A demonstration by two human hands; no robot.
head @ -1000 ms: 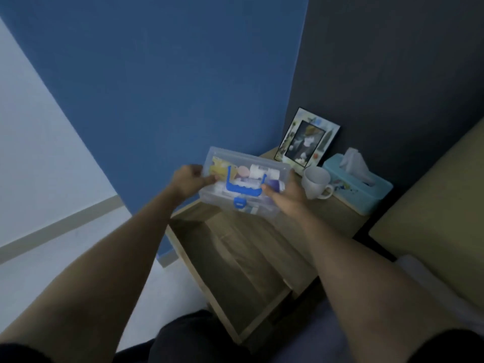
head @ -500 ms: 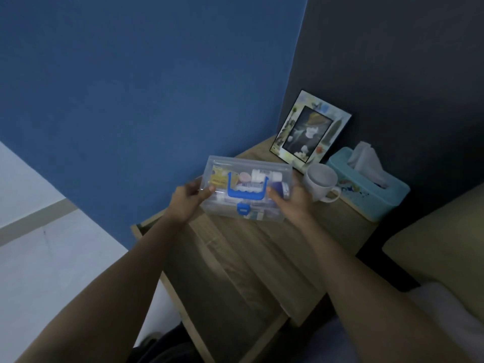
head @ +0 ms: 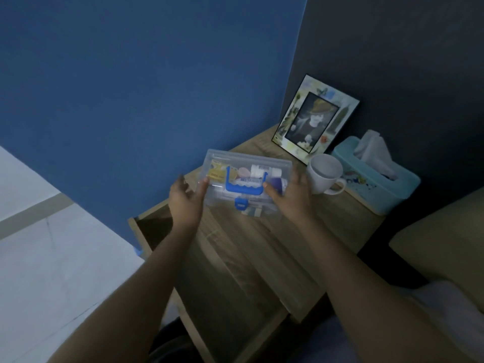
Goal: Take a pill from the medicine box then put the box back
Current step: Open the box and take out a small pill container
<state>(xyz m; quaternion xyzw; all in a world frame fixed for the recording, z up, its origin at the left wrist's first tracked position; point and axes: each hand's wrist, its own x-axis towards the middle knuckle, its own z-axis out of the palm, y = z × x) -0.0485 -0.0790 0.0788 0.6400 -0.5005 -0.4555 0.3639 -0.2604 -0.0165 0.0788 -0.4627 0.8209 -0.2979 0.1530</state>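
A clear plastic medicine box with a blue handle and a blue latch rests on the wooden nightstand top, its lid closed. Through the lid I see small bottles and packets. My left hand is at the box's left end with fingers spread and blurred; only the thumb touches the box. My right hand grips the right end, thumb on the lid beside the handle and fingers behind the end wall.
A white mug stands just right of the box, close to my right hand. Behind it are a picture frame and a teal tissue box. The nightstand's drawer is pulled out below. A bed lies at right.
The box has come down from the air onto the nightstand top. My left hand's fingers have spread off its left end. The view has moved closer.
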